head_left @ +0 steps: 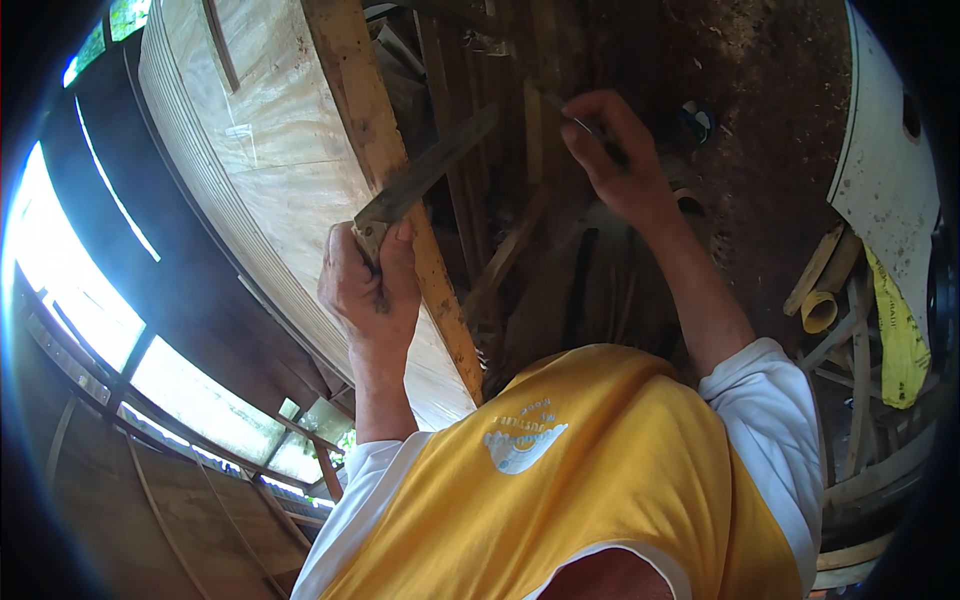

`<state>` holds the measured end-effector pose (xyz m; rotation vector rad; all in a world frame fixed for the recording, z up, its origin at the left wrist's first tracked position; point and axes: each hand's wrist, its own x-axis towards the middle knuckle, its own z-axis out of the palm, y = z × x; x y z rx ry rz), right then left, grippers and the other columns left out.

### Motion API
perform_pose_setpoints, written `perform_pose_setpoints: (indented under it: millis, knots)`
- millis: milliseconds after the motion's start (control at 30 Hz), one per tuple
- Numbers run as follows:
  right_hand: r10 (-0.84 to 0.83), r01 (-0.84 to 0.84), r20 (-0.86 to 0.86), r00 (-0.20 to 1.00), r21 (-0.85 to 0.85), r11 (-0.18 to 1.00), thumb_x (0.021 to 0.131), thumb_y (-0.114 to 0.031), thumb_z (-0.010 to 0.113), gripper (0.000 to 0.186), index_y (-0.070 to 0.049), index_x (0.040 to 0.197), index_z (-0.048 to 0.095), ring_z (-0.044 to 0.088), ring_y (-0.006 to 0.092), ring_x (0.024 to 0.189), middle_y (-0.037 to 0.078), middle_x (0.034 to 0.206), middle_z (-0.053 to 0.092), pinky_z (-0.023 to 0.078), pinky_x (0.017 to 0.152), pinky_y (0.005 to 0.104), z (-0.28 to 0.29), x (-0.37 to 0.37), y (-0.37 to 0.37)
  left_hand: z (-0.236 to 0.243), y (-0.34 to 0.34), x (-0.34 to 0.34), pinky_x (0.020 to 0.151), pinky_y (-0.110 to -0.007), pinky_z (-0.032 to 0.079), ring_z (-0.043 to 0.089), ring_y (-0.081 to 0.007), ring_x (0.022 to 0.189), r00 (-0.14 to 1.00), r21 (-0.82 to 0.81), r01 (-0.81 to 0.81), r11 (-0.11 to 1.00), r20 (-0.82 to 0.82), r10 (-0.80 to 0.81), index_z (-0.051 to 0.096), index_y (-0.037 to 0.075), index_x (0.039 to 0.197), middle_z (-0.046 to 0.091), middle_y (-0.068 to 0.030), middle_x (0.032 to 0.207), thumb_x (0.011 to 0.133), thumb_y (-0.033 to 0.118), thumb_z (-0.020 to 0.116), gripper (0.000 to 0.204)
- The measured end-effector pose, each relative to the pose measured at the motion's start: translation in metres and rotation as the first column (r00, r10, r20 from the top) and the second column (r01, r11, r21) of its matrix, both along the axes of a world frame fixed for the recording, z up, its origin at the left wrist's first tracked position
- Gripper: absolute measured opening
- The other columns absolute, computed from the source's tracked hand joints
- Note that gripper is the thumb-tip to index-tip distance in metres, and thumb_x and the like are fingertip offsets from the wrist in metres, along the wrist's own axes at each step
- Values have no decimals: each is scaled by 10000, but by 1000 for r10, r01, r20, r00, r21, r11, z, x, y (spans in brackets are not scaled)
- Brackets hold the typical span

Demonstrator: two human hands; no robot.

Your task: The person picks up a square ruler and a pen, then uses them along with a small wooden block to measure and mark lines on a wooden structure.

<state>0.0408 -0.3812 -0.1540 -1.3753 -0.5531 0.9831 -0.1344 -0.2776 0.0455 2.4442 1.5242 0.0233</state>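
Observation:
My left hand [362, 285] is wrapped round the wooden handle of a handsaw [432, 170]. The saw's handle end is at the edge of a pale wooden bench, and its blade slants up and away to the right, past that edge. My right hand [618, 160] is closed on a thin, dark, rod-like tool [553, 98], which points up and left towards the blade's tip. A gap separates this tool from the saw. The fingers hide part of the tool, so its exact kind cannot be made out.
The bench top [265, 140] with its thick edge beam [362, 110] lies left. Wooden pieces [515, 250] lean below it over a brown dirt floor [770, 90]. At the right are a pale panel [885, 150], a yellow tube [820, 312], a yellow sack [898, 340] and stacked timber.

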Motion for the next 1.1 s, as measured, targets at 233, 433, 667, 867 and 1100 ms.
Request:
perform_pose_setpoints:
  millis: [233, 433, 667, 867, 1100]
  knots:
    - [145, 25, -762, 631, 207, 978, 960, -192, 657, 152, -51, 1017, 647, 510, 53, 731, -36, 782, 534, 431, 628, 244, 25, -5, 73, 4, -1, -14, 677, -247, 455, 555, -86, 715, 997, -25, 58, 998, -53, -60, 700, 4, 996, 644, -18, 780, 952, 100, 710, 107]
    - [121, 36, -943, 311, 139, 990, 948, -207, 632, 167, -41, 946, 609, 419, 65, 609, -32, 709, 481, 306, 487, 231, 26, -23, 102, 0, 0, -16, 667, -246, 447, 548, -87, 709, 997, -84, 15, 996, 83, -8, 686, -1, 981, 634, -17, 788, 949, 98, 714, 108]
    - [186, 20, -971, 152, 191, 981, 980, -249, 610, 211, -41, 958, 577, 412, 74, 585, -24, 689, 456, 273, 440, 215, 20, -24, 104, -5, 3, -17, 551, -310, 418, 520, -210, 576, 993, -8, 65, 998, 102, -63, 574, 9, 843, 509, -89, 711, 889, 110, 775, 230]
    - [163, 8, -986, 41, 164, 986, 1000, -270, 573, 220, -56, 960, 538, 409, 85, 583, -29, 675, 417, 273, 432, 222, 11, -29, 102, -3, 0, -15, 602, -287, 433, 528, -166, 633, 997, -7, 64, 998, 41, -64, 618, 7, 893, 552, -61, 737, 915, 110, 752, 170]
    - [200, 48, -977, -72, 197, 979, 998, -291, 569, 235, -63, 953, 531, 406, 97, 578, -29, 665, 413, 284, 431, 231, 1, -41, 100, -1, 0, -11, 557, -316, 437, 549, -221, 589, 995, 37, 99, 994, 27, -100, 612, 13, 870, 534, -93, 732, 893, 99, 773, 184]
